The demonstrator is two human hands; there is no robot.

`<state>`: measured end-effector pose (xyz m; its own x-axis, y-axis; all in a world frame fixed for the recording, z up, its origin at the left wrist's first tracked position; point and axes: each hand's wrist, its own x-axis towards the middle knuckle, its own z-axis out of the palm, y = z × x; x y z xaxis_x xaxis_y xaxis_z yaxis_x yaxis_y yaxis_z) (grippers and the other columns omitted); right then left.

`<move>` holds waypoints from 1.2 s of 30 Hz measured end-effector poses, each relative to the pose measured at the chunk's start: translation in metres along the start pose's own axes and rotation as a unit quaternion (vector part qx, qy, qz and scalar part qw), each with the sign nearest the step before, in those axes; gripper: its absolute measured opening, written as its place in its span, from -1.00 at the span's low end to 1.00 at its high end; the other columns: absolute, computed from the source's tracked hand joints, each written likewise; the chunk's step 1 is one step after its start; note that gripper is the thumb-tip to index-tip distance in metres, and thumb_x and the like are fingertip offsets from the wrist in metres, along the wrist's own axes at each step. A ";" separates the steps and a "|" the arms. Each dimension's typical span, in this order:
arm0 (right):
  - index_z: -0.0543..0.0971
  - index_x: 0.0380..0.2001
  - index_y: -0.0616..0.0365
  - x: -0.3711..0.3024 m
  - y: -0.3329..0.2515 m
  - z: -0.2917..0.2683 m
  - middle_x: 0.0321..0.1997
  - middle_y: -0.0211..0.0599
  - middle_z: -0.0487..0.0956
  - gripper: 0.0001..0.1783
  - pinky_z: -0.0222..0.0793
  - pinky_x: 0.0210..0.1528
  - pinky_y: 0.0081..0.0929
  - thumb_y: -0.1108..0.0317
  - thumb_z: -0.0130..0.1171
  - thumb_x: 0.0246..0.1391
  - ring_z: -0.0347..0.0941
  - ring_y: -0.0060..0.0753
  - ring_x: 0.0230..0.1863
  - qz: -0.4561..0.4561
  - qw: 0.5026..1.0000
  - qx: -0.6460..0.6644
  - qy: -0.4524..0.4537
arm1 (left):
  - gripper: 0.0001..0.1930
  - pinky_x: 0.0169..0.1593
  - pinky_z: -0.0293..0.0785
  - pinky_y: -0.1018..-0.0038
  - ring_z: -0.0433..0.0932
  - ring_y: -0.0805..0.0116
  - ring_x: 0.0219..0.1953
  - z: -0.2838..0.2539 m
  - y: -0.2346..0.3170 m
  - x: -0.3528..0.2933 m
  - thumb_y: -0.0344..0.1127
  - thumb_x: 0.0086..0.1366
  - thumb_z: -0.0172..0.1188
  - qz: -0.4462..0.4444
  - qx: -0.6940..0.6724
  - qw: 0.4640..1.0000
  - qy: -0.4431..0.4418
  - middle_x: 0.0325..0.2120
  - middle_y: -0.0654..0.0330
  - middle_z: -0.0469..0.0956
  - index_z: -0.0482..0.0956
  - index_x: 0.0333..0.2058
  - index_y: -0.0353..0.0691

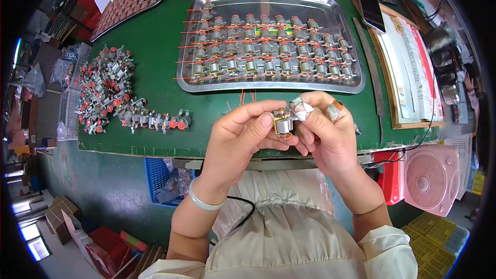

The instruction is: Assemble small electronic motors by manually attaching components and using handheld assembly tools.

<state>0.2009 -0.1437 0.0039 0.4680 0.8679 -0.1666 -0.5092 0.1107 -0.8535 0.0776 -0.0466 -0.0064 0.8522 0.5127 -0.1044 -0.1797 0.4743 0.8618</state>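
Observation:
Between my two hands, above the table's front edge, is a small silver metal electrical part [283, 126] with a yellowish rim. My left hand [233, 130] pinches its left side between thumb and fingers. On the other side my right hand [331, 137] is closed at the part's edge, with tape wrapped on some of its fingers. Those fingers hide whatever else they grip. Beyond the hands, a metal tray [258, 87] bears rows of similar parts with thin red wires. A few loose red wires [249, 95] lie just behind my left hand.
A heap of similar parts [106, 90] covers the green table's [150, 75] left side, trailing into a short row [155, 120]. Another loaded tray [134, 5] stands far left. To the right lie a long flat blade-like strip [373, 77], a phone [370, 8] and a board with papers [403, 67].

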 end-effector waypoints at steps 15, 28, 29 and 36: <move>0.43 -0.33 0.33 -0.007 -0.029 -0.027 -0.40 -0.31 0.37 -0.77 0.29 -0.31 -0.61 0.56 0.03 -0.18 0.37 -0.51 -0.39 -0.203 0.946 -0.252 -0.008 | -0.68 -0.29 0.56 0.48 0.57 0.18 -0.33 0.001 0.002 0.005 -0.41 0.19 0.03 0.005 0.035 0.999 -0.015 -0.24 -0.07 0.48 0.33 -0.08 -0.40; 0.21 0.04 0.34 -0.001 -0.040 -0.027 -0.18 -0.08 0.43 -0.49 0.33 -0.12 -0.51 0.49 0.07 -0.01 0.39 -0.37 -0.17 -0.259 0.878 -0.393 -0.086 | -0.73 -0.36 0.50 0.58 0.54 0.43 -0.45 -0.001 -0.040 0.003 -0.56 0.00 0.20 0.213 0.376 0.902 0.019 -0.39 0.13 0.55 0.51 -0.25 -0.26; 0.22 0.04 0.34 -0.001 -0.038 -0.028 -0.18 -0.07 0.43 -0.50 0.34 -0.11 -0.49 0.49 0.07 0.00 0.39 -0.36 -0.16 -0.260 0.880 -0.386 -0.092 | -0.73 -0.36 0.50 0.58 0.54 0.43 -0.45 -0.001 -0.041 0.003 -0.56 0.00 0.20 0.212 0.376 0.902 0.019 -0.39 0.13 0.55 0.51 -0.25 -0.26; 0.20 0.07 0.32 0.003 -0.033 -0.030 -0.15 -0.04 0.42 -0.48 0.35 -0.09 -0.43 0.52 0.04 0.01 0.40 -0.33 -0.14 -0.267 0.875 -0.387 -0.115 | -0.73 -0.37 0.49 0.60 0.53 0.47 -0.47 -0.002 -0.041 0.002 -0.56 -0.02 0.20 0.184 0.350 0.918 0.030 -0.42 0.16 0.55 0.51 -0.27 -0.26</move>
<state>0.2410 -0.1589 0.0164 0.2864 0.8768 0.3863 0.4217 0.2467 -0.8725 0.0860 -0.0637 -0.0427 0.7649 0.5939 0.2494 -0.0725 -0.3054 0.9495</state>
